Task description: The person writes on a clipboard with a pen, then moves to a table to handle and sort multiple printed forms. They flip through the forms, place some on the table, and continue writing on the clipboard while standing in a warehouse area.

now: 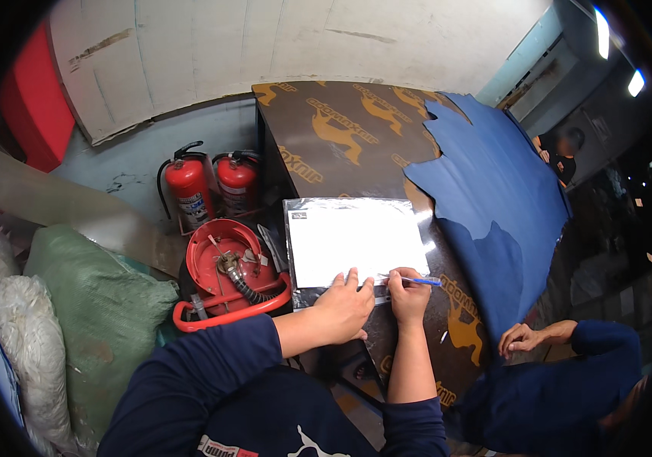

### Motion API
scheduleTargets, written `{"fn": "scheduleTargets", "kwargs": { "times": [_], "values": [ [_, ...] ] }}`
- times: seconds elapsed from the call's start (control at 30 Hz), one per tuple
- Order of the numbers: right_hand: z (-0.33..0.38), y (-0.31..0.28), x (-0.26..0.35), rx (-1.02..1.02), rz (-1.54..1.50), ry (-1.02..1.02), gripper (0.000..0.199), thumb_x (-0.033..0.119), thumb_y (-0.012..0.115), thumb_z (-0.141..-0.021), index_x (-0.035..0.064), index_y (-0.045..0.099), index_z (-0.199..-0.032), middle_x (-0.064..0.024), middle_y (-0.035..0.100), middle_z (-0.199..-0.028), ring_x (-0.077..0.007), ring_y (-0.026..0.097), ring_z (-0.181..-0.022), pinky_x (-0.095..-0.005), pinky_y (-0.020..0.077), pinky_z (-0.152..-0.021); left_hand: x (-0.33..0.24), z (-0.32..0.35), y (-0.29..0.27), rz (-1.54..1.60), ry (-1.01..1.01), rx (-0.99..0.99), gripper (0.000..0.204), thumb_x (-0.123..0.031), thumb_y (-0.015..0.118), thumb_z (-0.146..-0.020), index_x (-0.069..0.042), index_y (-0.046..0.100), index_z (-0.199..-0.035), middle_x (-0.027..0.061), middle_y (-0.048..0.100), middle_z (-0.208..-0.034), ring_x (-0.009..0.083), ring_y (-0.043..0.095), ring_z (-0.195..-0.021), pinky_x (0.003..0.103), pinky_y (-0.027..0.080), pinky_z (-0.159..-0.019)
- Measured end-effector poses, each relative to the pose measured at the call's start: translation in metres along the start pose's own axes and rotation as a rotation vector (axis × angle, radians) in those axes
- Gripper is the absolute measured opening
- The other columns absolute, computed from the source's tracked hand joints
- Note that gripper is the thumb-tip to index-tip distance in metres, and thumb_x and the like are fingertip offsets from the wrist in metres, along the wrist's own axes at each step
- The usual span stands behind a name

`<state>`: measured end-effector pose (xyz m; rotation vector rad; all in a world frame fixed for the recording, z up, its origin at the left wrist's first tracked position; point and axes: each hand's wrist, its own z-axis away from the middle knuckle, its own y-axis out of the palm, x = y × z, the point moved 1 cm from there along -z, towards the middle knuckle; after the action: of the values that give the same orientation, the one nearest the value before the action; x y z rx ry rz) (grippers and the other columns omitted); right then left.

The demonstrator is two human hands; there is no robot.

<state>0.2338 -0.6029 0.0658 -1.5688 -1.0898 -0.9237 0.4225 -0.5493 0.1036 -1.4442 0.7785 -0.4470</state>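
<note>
Right hand (408, 295) closed round a blue pen (426, 282); at its nine o'clock, left hand (343, 308), fingers loosely spread, grips nothing, resting on the white sheet (358, 247) at ten o'clock. Blue hide (505, 194) drapes the worktop (307, 114) at one o'clock.

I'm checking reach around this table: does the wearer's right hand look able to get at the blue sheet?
Probably yes: the right hand is near the blue sheet, with open tabletop between them, though the pen it holds may hinder a grasp.
</note>
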Motion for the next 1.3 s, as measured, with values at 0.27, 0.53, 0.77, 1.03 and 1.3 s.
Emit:
{"fn": "scheduleTargets", "kwargs": {
  "times": [0.27,0.53,0.77,1.03,1.3],
  "values": [
    [0.000,0.000,-0.003,-0.022,-0.076,0.053,0.008,0.003,0.065,-0.089,-0.0053,0.067,-0.087,-0.0095,0.070,-0.076,-0.0139,0.067,-0.068,-0.0250,0.0537,-0.063,0.000,0.000,0.000,0.000,-0.007,0.015,0.085,-0.055,0.070,-0.083,0.010,0.051,-0.135,0.0284,0.043,-0.146,0.0539,0.042,-0.132,0.055,0.045,-0.105],
    [0.001,0.002,-0.002,-0.037,-0.063,0.059,0.009,0.004,0.066,-0.090,-0.0047,0.067,-0.090,-0.0094,0.070,-0.075,-0.0134,0.068,-0.067,-0.0242,0.0536,-0.062,0.000,0.000,0.005,0.004,-0.003,-0.046,0.084,-0.055,0.074,-0.080,0.009,0.055,-0.132,0.0281,0.046,-0.144,0.0540,0.045,-0.130,0.058,0.044,-0.103],
    [0.001,0.003,0.001,-0.039,0.011,0.042,0.012,0.006,0.067,-0.089,-0.0057,0.068,-0.088,-0.0099,0.071,-0.073,-0.0129,0.068,-0.067,-0.0244,0.0530,-0.060,0.000,0.000,0.005,-0.045,-0.005,-0.041,0.084,-0.056,0.072,-0.081,0.007,0.056,-0.132,0.0263,0.046,-0.145,0.0528,0.044,-0.132,0.056,0.045,-0.103],
    [0.000,0.003,-0.001,-0.035,-0.014,0.027,0.012,0.006,0.067,-0.088,-0.0054,0.068,-0.087,-0.0085,0.071,-0.072,-0.0113,0.066,-0.064,-0.0240,0.0510,-0.058,0.000,0.000,0.006,-0.026,-0.007,-0.045,0.083,-0.056,0.072,-0.080,0.008,0.056,-0.132,0.0271,0.047,-0.144,0.0531,0.046,-0.130,0.057,0.045,-0.103],
    [0.001,0.003,0.004,-0.021,-0.009,0.023,0.010,0.005,0.066,-0.089,-0.0050,0.068,-0.087,-0.0074,0.069,-0.072,-0.0106,0.065,-0.064,-0.0243,0.0507,-0.059,0.000,0.001,0.009,-0.017,-0.008,-0.078,0.083,-0.056,0.073,-0.079,0.007,0.056,-0.131,0.0274,0.046,-0.145,0.0533,0.045,-0.130,0.058,0.045,-0.103]
  ]
}}
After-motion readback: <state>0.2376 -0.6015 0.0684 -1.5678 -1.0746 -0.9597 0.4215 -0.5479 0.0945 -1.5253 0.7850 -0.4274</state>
